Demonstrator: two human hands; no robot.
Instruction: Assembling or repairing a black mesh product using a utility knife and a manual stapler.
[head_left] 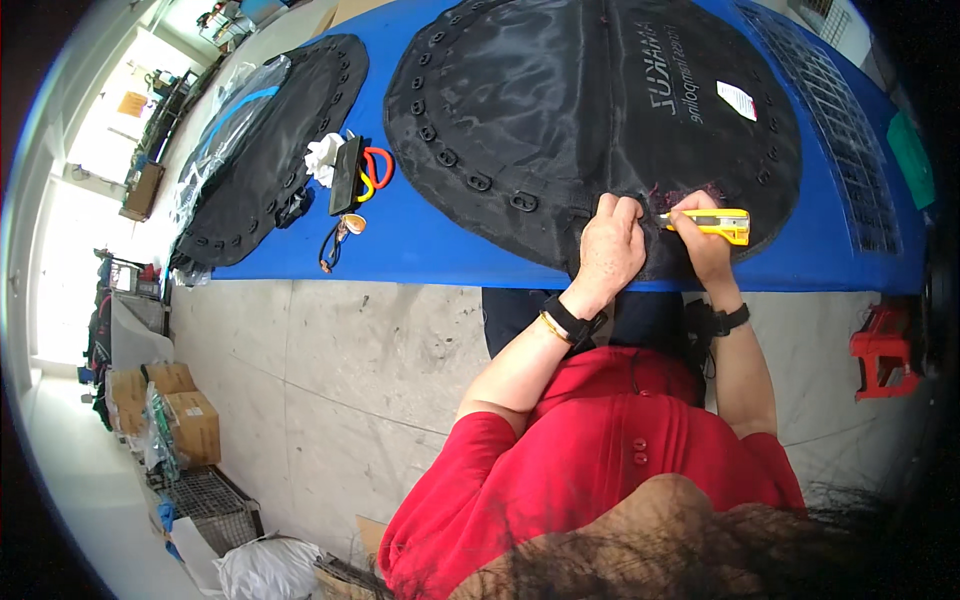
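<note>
A large round black trampoline mat (530,95), with loops around its rim and pale print, lies on the blue table. My left hand (612,248) is at its near edge, fingers curled together on the black fabric. Just to the right, my right hand (705,250) is closed around a yellow utility knife (735,225). The knife's tip points left toward my left fingers, close to the fabric. Dark reddish loose threads (695,190) lie beside my right fingers. Exactly what the tip touches is too small to tell. A white label (737,100) sits on the mat.
Left on the blue table (430,262) lie scissors (378,167) with red and yellow handles, a black block-like item (346,175), white crumpled material (322,160) and a second black mat (250,190) partly under clear plastic. Wire mesh (830,120) is at right. A red stool (884,352) stands on the floor.
</note>
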